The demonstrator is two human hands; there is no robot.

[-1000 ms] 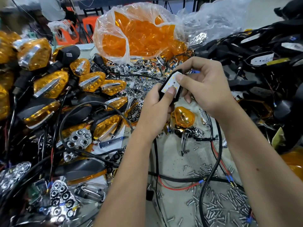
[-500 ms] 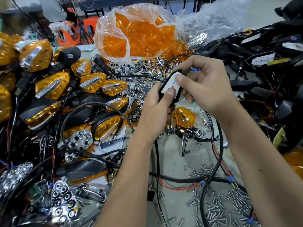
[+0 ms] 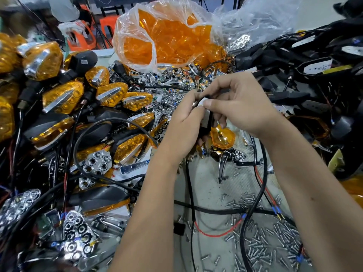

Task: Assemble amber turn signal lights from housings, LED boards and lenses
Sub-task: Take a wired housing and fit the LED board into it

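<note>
Above the middle of the bench, my left hand (image 3: 185, 122) grips a black turn signal housing (image 3: 205, 128) from below, with its black cable hanging down. My right hand (image 3: 241, 107) pinches the white LED board (image 3: 202, 103) at the housing's top, thumb on the board. Only a sliver of the board shows between the fingers. A loose amber lens (image 3: 224, 137) lies on the bench just under my hands. Finished amber lights (image 3: 62, 97) are piled at the left.
A clear bag of amber lenses (image 3: 169, 34) stands at the back. Chrome reflectors (image 3: 96, 161) and trim pieces litter the middle and left. Black housings with boards (image 3: 314, 67) are heaped at the right. Several loose screws (image 3: 261, 238) and black and red wires lie on the near bench.
The housing has turned in my hands, so the white board's face no longer shows. My right thumb and fingers have closed over its top edge.
</note>
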